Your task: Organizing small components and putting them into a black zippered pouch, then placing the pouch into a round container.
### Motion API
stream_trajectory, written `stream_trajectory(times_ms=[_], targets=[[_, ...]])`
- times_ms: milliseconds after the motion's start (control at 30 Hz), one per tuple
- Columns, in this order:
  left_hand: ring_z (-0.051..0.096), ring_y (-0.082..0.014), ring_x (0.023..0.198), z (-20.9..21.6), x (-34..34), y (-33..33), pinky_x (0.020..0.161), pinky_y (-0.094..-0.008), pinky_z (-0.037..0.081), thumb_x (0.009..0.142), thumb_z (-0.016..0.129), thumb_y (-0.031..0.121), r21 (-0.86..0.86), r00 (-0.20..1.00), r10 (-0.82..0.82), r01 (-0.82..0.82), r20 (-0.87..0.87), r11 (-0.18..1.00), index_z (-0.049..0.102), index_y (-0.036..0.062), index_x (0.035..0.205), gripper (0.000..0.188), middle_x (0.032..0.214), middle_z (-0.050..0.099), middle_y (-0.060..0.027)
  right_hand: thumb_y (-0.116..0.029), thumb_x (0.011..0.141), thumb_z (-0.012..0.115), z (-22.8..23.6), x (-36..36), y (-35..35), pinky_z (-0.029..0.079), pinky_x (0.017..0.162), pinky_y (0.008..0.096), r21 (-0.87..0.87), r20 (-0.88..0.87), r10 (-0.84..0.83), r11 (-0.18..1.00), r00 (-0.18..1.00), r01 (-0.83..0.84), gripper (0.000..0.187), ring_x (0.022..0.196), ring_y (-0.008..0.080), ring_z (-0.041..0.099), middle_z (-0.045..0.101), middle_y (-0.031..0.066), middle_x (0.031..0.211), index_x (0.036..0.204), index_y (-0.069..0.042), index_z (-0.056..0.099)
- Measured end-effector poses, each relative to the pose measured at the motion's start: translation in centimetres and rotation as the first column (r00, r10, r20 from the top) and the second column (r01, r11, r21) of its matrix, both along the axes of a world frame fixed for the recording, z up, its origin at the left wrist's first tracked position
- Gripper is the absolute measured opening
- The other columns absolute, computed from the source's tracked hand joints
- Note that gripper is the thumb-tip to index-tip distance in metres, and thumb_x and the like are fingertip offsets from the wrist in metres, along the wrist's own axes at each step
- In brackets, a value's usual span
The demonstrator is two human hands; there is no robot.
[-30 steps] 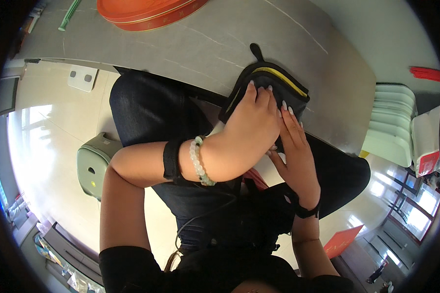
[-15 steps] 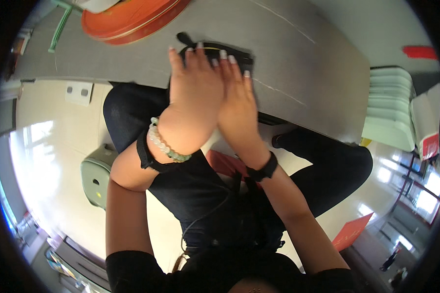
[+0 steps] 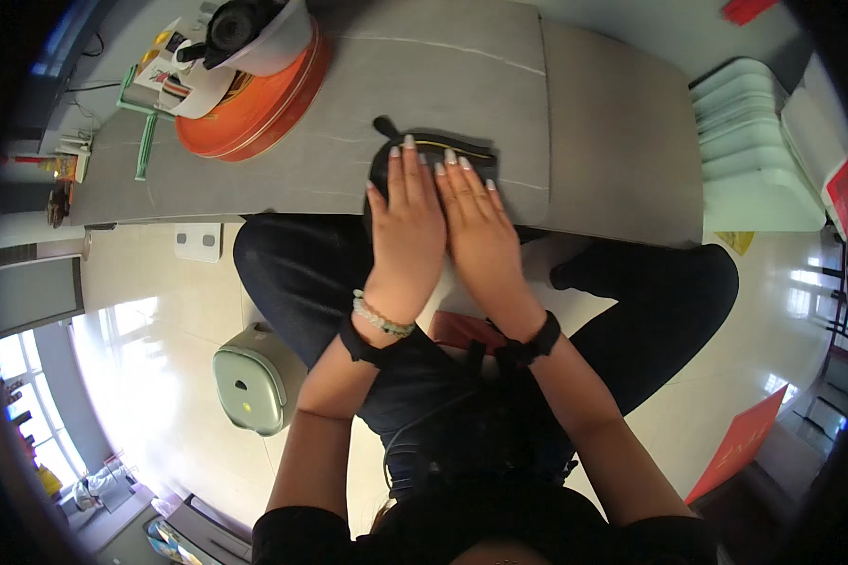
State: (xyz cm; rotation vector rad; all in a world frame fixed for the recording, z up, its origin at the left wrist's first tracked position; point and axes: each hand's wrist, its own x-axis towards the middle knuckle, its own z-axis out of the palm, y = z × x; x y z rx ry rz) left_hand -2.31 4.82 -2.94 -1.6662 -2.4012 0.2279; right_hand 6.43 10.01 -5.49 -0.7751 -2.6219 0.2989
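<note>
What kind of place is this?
Probably someone's home: there's what looks like a bathroom scale on the shiny floor, and a round orange tin on the grey table.

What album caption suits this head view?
Left hand and right hand lie side by side on a black pouch on a grey table.

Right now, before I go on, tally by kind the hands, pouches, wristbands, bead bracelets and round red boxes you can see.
Hands: 2, left hand and right hand
Pouches: 1, black pouch
Wristbands: 2, left wristband and right wristband
Bead bracelets: 1, pale bracelet
Round red boxes: 1, red box
Total: 7
</note>
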Motion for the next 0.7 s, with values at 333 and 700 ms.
stream_trajectory(times_ms=[333, 700], targets=[[0.023, -0.0273, 0.127, -2.0, 4.8, 2.5, 0.099, -0.0523, 0.019, 0.068, 0.058, 0.015, 0.258, 0.944, -0.1, 0.016, 0.314, 0.966, 0.033, -0.0004, 0.126, 0.066, 0.135, 0.026, -0.0172, -0.008, 0.065, 0.061, 1.3, 6.4, 3.8, 0.029, 0.1, 0.0388, -0.186, -0.035, 0.05, 0.981, 0.998, -0.056, 0.061, 0.123, 0.0237, 0.032, 0.037, 0.0108, 0.13, 0.122, -0.003, 0.04], [0.019, -0.0261, 0.129, 0.0, -3.9, -3.1, 0.091, -0.0635, 0.023, 0.067, 0.055, 0.014, 0.045, 0.951, 0.269, -0.278, 0.151, 0.96, 0.028, 0.0001, 0.129, 0.069, 0.139, 0.021, -0.0148, -0.015, 0.079, 0.042, -0.5, -5.7, -0.4, 0.025, 0.102, 0.0372, -0.03, -0.152, 0.252, 0.965, 0.956, -0.259, 0.044, 0.122, 0.0237, 0.033, 0.038, 0.0147, 0.129, 0.12, 0.002, 0.042]])
